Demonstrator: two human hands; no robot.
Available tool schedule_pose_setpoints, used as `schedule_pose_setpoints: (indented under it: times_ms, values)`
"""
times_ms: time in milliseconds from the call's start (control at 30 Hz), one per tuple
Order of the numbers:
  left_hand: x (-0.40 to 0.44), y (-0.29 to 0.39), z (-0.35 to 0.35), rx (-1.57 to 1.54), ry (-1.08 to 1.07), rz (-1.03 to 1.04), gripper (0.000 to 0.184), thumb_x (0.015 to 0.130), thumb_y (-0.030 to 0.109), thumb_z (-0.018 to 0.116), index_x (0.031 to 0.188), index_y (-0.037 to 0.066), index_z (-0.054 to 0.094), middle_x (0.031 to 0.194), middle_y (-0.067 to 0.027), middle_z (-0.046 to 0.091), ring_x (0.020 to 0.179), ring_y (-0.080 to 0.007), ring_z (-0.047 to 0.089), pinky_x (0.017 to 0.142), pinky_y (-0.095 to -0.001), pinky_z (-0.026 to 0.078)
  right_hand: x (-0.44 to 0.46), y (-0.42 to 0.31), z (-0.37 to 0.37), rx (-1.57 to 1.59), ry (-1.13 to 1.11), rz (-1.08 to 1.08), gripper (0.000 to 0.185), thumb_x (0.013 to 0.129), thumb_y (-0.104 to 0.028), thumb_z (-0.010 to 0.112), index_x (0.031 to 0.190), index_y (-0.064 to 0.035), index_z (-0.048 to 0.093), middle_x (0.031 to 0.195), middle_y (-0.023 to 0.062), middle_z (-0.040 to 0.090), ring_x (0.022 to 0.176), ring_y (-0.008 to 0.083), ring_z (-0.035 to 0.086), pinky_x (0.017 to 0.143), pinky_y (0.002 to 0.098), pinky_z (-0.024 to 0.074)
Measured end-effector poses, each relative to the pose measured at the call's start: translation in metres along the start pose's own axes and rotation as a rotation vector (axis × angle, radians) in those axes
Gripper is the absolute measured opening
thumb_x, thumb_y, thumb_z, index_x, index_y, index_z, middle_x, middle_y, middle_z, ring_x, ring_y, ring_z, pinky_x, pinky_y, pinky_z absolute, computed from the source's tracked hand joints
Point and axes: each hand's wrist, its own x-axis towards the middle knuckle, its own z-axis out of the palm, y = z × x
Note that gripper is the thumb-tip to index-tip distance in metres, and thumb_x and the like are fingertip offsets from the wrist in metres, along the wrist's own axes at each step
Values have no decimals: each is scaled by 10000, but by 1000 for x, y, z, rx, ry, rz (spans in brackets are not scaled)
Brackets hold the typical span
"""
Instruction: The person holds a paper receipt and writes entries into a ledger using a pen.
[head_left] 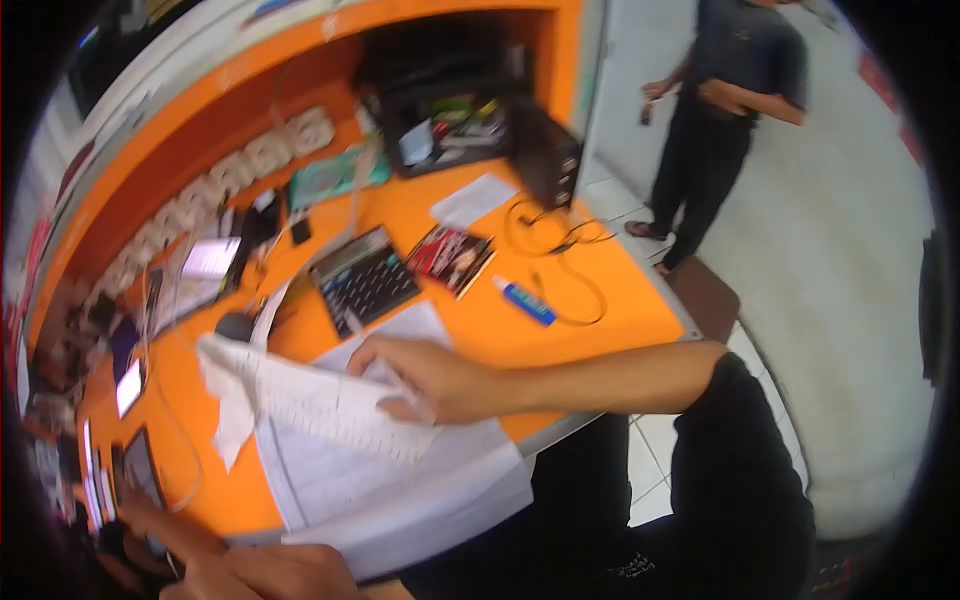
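Observation:
My right hand (430, 382) is closed around a slim white pen (353, 324), whose end sticks out above the fingers. The hand is over a long, creased strip of paper (310, 408) with faint rows of writing. Under the strip, large white sheets (400, 505) with faint lines overhang the desk's front edge. At the bottom left my left hand (265, 573) is cut off by the picture's edge, and its fingers show only in part. Beyond it, a darker finger-like shape reaches towards some phones (142, 462); whose it is I cannot tell.
Behind the papers on the orange desk (460, 330) lie a calculator (363, 278), a red-and-black packet (452, 258), a blue tube (525, 301) and a looped cable (600, 300). A black tray (445, 135) of small items stands farther back. A person (740, 80) stands beyond the desk.

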Motion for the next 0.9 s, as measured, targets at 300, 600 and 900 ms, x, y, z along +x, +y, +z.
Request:
schedule_pose_setpoints:
  times_ms: [300,600,900]
  values:
    - [-94,-55,-41,706,656,-764,156,1056,94,768,1095,8,643,942,-51,733,807,-102,671,715,-258,516,1,-10,-5,291,-7,97,462,996,78,716,1417,-59,585,1317,73,664,830,72,659,769,240,564]
    - [-88,-87,-62,542,820,-720,490,1061,133,781,1427,17,475,1179,-134,755,825,-116,711,677,-266,573,-10,-39,5,576,-151,213,554,995,69,753,1490,-56,539,1508,116,635,971,127,759,860,289,644]
    - [-98,-86,-80,967,548,-774,297,918,70,874,1189,24,764,949,-78,683,775,-136,591,651,-297,472,7,-22,-24,-21,-143,-48,484,970,64,761,1414,-56,611,1399,168,701,850,109,723,763,256,589]
